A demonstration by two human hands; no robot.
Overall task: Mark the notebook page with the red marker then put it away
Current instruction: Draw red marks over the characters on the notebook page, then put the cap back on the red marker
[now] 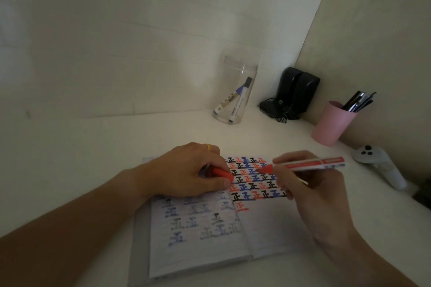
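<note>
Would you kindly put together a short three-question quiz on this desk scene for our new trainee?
1. True or false: the red cap is on the red marker.
2. Which hand holds the marker? A) left hand B) right hand C) neither
3. Fill in: two capped markers stand in the clear ____ near the wall.

Key:
1. False. The tip is bare; the left hand holds the cap over the notebook.
2. B.
3. Cup; the pink cup holds dark pens.
</note>
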